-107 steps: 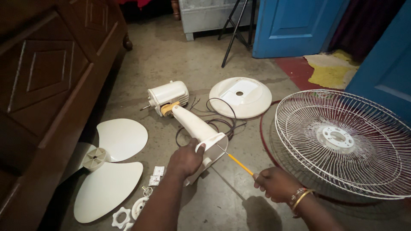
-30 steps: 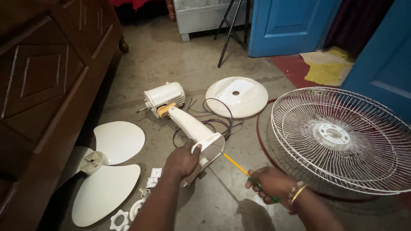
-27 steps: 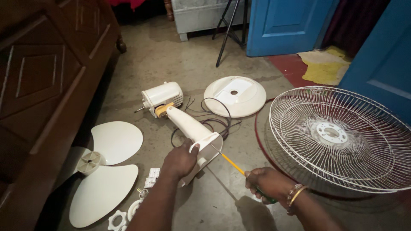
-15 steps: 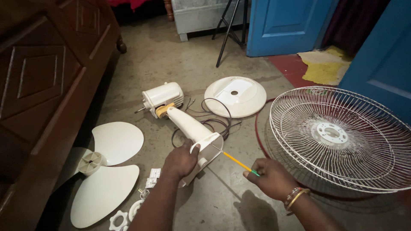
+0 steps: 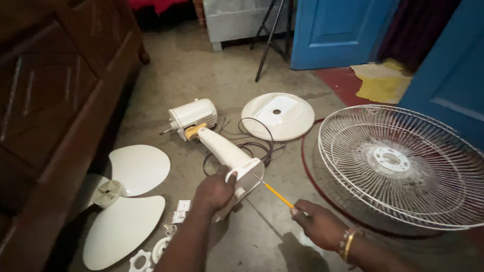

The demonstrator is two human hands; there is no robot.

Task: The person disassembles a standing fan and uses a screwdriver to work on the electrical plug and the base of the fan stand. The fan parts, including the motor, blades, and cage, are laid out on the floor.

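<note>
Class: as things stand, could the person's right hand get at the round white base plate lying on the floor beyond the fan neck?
Probably yes. The right hand grips a screwdriver, but open floor runs up to the base plate, beside the wire grille; only loose cable lies near.

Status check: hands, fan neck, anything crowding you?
Left hand grips white fan neck. Right hand holds yellow screwdriver, tip at neck's open end. Wire guard close right, cable behind.

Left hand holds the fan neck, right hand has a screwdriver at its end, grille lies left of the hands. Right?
Not quite. The head view shows the grille to the right of the hands; the blade lies left. Left hand on the neck and right hand with the screwdriver are correct.
</note>
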